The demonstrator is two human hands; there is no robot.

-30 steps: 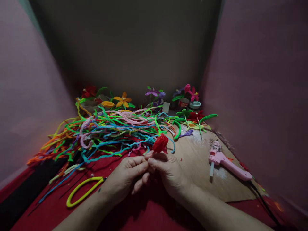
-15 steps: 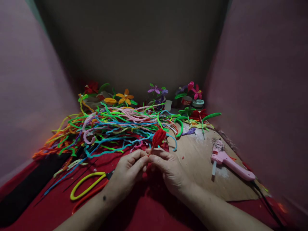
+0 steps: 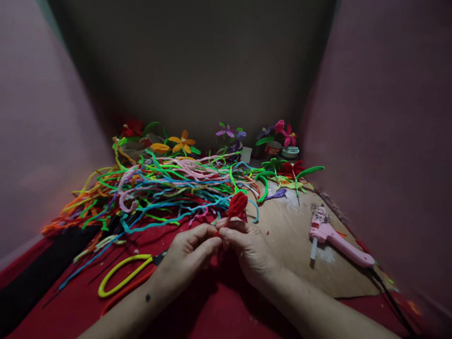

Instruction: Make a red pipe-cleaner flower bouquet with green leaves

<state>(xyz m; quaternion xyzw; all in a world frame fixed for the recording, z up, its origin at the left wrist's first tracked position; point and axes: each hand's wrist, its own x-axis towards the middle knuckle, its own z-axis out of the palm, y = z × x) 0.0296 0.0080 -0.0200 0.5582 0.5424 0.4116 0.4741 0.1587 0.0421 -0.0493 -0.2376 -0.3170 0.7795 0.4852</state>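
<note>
A red pipe-cleaner flower (image 3: 237, 205) with a coiled head stands just above my fingertips. My left hand (image 3: 189, 252) and my right hand (image 3: 249, 249) meet at its thin stem, both pinched on it, fingers curled. Beyond them lies a big tangle of pipe cleaners (image 3: 165, 188) in green, blue, pink, orange and yellow. Scissors with yellow handles (image 3: 122, 278) lie on the red cloth (image 3: 70, 310) left of my left wrist.
A pink glue gun (image 3: 335, 240) with its cord lies on a wooden board (image 3: 293, 235) at the right. Finished flowers, orange (image 3: 181, 141), purple (image 3: 228, 132) and pink (image 3: 286, 134), stand along the back wall with small jars. Pink walls close in on both sides.
The view shifted slightly. My hands stayed together on the stem, turning it a little; the red flower head tilted a bit to the right.
</note>
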